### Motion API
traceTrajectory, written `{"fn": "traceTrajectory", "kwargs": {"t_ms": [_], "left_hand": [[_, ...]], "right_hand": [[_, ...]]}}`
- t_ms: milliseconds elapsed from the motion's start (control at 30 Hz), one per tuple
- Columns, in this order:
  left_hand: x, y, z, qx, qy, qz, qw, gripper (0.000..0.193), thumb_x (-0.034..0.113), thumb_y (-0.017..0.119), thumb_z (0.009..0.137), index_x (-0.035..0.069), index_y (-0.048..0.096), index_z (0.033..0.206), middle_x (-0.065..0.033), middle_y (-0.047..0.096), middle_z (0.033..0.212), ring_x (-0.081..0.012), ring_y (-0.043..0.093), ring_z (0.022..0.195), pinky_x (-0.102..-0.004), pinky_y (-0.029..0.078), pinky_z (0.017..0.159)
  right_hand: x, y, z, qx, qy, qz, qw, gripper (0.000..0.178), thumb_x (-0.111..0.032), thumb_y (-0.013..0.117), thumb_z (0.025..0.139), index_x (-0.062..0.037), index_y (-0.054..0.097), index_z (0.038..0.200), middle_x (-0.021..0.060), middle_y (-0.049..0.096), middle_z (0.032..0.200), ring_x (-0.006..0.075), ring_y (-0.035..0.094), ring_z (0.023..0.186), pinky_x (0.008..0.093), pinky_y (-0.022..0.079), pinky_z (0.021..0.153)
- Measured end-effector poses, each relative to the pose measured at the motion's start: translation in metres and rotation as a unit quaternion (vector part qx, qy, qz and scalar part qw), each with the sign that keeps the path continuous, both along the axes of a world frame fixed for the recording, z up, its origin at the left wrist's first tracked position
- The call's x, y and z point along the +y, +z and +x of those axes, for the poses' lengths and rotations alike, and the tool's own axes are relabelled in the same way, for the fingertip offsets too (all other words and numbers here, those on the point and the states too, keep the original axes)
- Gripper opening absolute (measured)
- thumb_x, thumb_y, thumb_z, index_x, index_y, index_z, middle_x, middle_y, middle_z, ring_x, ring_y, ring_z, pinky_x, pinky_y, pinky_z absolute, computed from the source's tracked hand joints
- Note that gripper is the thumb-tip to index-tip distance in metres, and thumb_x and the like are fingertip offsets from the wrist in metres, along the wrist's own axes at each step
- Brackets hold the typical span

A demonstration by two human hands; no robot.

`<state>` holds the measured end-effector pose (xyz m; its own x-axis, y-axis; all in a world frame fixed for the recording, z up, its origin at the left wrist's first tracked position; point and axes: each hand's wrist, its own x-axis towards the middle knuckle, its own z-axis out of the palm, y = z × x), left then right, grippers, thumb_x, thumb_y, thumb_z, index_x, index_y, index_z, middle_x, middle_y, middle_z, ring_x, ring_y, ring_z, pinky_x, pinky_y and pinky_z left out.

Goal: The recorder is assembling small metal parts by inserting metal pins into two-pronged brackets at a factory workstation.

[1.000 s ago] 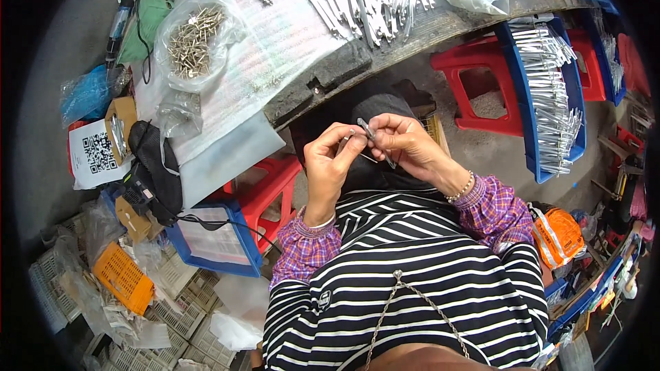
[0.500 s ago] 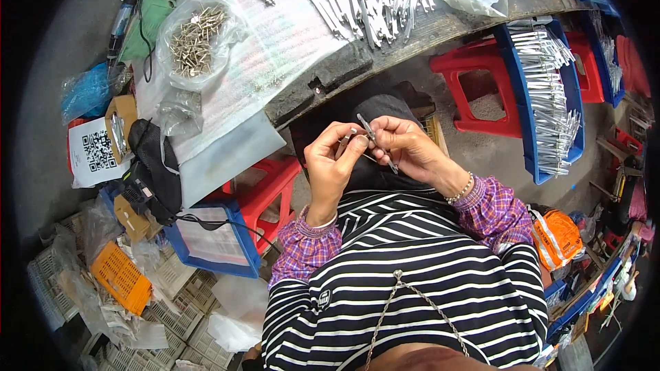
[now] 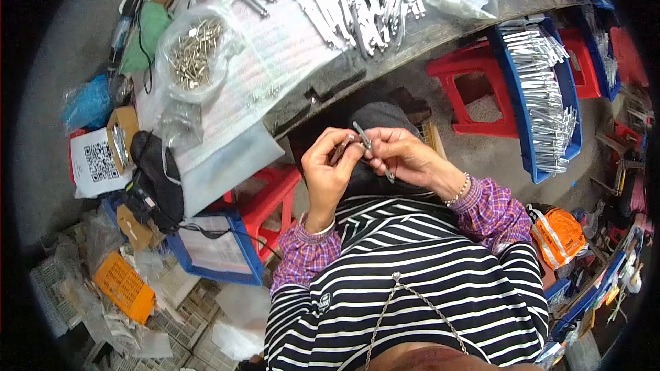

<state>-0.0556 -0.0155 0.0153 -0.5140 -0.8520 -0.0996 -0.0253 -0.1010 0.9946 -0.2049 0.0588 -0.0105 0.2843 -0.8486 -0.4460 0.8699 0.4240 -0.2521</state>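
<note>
In front of my striped top, both hands are raised close together over my lap. My right hand [image 3: 412, 156] pinches a slim grey metal bar [image 3: 361, 132], which slants from upper left to lower right. My left hand [image 3: 326, 173] is closed, thumb against curled fingers, around a small silver metal piece [image 3: 351, 138] at the bar's side. Fingers hide most of that small piece, and whether it touches the bar I cannot tell. Beyond my hands, a heap of silver metal strips [image 3: 371, 10] lies on the workbench [image 3: 405, 55].
A clear bag of brass-coloured pins [image 3: 196, 55] sits at the bench's left. Right of me, a blue bin [image 3: 575, 103] of silver strips rests by a red stool [image 3: 473, 127]. Another red stool [image 3: 282, 189] and a blue tray [image 3: 256, 271] stand left, near an orange basket [image 3: 124, 287].
The bar has shifted slightly left and down, together with my fingertips. Both hands keep their grips. The whole view has tilted a little.
</note>
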Motion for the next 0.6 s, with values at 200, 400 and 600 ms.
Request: {"fn": "traceTrajectory", "kwargs": {"t_ms": [200,400,600], "left_hand": [[0.004,0.024,-0.012,-0.062,-0.004,-0.004,0.998,0.013,-0.004,0.063,0.076,-0.001,0.058,0.088,0.0007,0.055,0.080,-0.0066,0.051,0.073,-0.0195,0.041,0.067],[0.012,0.009,-0.005,-0.006,-0.025,0.007,1.000,0.016,-0.005,0.062,0.077,-0.002,0.057,0.091,-0.0009,0.057,0.081,-0.0067,0.053,0.074,-0.0178,0.043,0.067],[0.013,0.020,-0.009,-0.019,-0.037,-0.015,0.999,0.015,-0.002,0.065,0.076,-0.001,0.058,0.090,0.0019,0.055,0.078,-0.0038,0.049,0.068,-0.0161,0.039,0.062]], "right_hand": [[0.008,0.002,-0.006,0.045,0.008,-0.013,0.999,0.027,-0.006,0.063,0.081,0.0004,0.058,0.107,0.0052,0.062,0.085,0.0112,0.059,0.070,0.0226,0.049,0.061],[0.015,0.003,-0.002,0.083,0.005,-0.051,0.995,0.023,-0.007,0.063,0.081,-0.0002,0.060,0.103,0.0005,0.059,0.078,0.0069,0.055,0.066,0.0186,0.043,0.056],[0.017,0.018,-0.007,0.138,-0.004,-0.049,0.989,0.018,-0.007,0.063,0.082,-0.0006,0.061,0.099,-0.0005,0.058,0.073,0.0053,0.052,0.061,0.0172,0.040,0.052]]}}
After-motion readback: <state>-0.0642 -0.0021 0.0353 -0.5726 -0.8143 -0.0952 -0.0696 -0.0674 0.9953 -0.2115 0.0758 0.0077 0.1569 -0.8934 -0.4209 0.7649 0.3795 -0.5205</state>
